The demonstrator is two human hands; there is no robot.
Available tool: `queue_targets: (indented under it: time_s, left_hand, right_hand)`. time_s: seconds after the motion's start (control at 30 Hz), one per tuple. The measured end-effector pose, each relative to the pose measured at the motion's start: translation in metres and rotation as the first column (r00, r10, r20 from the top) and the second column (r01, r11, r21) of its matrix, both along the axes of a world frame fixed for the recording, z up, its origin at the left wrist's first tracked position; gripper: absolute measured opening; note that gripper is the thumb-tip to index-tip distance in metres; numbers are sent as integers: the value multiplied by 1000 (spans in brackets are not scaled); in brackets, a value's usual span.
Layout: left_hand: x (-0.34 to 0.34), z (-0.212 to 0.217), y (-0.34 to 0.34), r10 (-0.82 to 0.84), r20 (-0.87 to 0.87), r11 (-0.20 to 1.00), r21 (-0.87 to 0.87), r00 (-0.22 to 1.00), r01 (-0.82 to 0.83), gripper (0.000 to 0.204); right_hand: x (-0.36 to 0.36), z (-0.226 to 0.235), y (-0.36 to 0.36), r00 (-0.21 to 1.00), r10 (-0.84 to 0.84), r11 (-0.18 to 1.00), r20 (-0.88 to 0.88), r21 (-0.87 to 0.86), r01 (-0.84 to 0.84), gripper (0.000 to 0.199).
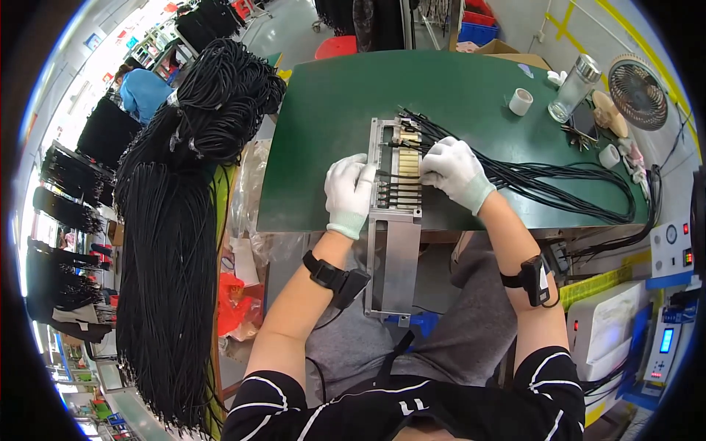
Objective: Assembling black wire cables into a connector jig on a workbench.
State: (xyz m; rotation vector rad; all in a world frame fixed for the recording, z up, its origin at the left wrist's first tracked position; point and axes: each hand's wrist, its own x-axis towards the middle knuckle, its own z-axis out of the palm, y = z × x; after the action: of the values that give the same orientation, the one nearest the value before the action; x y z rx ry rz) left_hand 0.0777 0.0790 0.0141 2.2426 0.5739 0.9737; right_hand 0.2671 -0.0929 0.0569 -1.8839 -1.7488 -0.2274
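A long metal fixture (397, 261) lies across the table's near edge, its slotted part between my hands. Several black cables (401, 192) are laid side by side across its lower slots, and pale yellow blocks (409, 159) show above them. My left hand (348, 192), in a white glove, rests at the fixture's left rail with fingers curled in; what its fingertips pinch is hidden. My right hand (452, 173), also gloved, is closed at the right side of the slots, its fingertips on a black cable that reaches across toward the left hand. More loose cable (559, 184) trails rightward behind it.
A thick bundle of black cables (169, 250) hangs at the left. On the green table (323, 95) are a white roll (521, 102), a glass bottle (574, 88) and a small fan (637, 92). Blue and white machines (671, 253) stand right. A person in blue (143, 94) sits far left.
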Motion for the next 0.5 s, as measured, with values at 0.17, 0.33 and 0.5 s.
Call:
queue_targets:
  time_s: [0.17, 0.33, 0.5]
  left_hand:
    - [4, 7, -15, -135, 90, 988, -66, 987, 141, 19]
    - [0, 14, -20, -130, 79, 979, 167, 988, 116, 17]
    - [-7, 3, -3, -40, 261, 870, -465, 965, 162, 15]
  right_hand:
    - [-27, 7, 8, 997, 22, 995, -80, 96, -15, 18]
    - [-44, 5, 18, 998, 21, 999, -51, 46, -18, 22]
    - [-1, -6, -4, 989, -134, 990, 62, 43, 132, 24]
